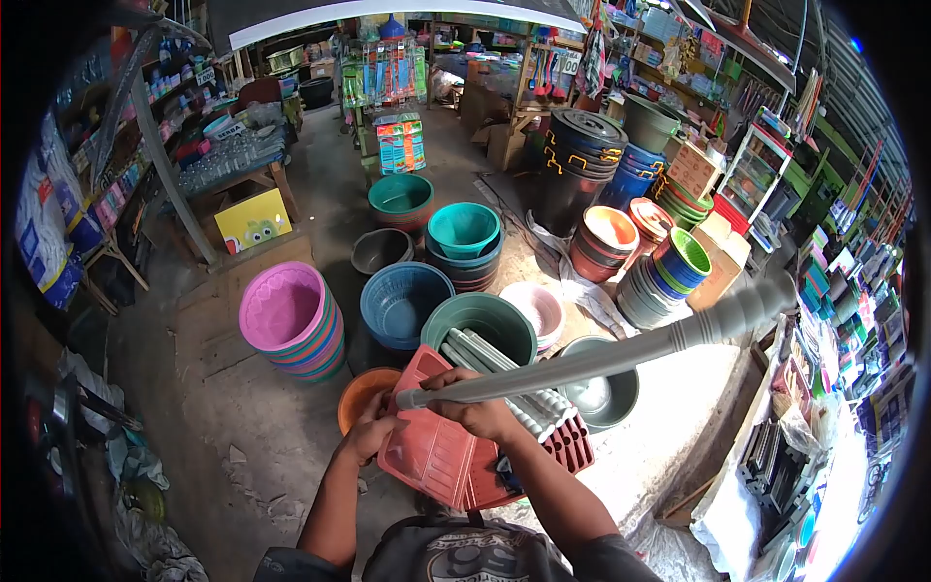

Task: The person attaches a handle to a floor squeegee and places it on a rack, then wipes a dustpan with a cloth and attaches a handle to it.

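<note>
Right hand (477, 412) clasped round grey pole (621, 357), lifted clear; left hand (370, 434) gripping red dustpan (432, 451) edge. More poles (495, 361) left standing in green bucket (482, 320).

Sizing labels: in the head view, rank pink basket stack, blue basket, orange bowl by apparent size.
1. pink basket stack
2. blue basket, close behind; farther away, so unsure
3. orange bowl, partly hidden by the hands

Bare forearms end in the left hand (369, 434) and right hand (482, 412); dark short sleeves, grey printed shirt front below.
</note>
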Tool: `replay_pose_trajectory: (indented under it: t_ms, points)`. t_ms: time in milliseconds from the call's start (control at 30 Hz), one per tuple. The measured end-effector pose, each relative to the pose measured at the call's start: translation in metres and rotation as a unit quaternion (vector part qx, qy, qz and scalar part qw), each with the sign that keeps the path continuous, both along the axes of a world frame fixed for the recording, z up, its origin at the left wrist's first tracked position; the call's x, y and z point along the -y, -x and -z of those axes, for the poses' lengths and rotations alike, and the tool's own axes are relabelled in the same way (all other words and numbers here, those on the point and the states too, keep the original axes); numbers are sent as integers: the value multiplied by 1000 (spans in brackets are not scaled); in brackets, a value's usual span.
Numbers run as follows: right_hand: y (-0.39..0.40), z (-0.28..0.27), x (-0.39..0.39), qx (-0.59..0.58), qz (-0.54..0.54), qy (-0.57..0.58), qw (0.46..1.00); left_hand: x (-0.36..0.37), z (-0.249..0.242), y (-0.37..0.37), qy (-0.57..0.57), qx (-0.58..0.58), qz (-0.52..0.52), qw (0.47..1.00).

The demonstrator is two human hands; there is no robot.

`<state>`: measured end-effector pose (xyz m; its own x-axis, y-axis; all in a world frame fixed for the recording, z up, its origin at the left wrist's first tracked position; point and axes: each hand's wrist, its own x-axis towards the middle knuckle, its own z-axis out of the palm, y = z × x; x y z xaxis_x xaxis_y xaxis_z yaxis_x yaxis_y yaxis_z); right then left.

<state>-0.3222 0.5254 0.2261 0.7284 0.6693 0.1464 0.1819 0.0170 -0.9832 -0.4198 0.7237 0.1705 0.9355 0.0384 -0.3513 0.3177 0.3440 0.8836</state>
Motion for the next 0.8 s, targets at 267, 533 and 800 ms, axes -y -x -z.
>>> replay_pose_trajectory:
  t_ms: [267, 533, 800]
  points:
    - [19, -1, -9, -32, 48, 30, 998, 15, 3, 20, -43, 37, -70, 996]
    - [33, 35, -37, 12, 61, -4, 998, -6, 27, 62, -18, -14, -89, 996]
    - [79, 172, 49, -151, 1, 219, 964, -16, 65, 116, 27, -32, -212, 976]
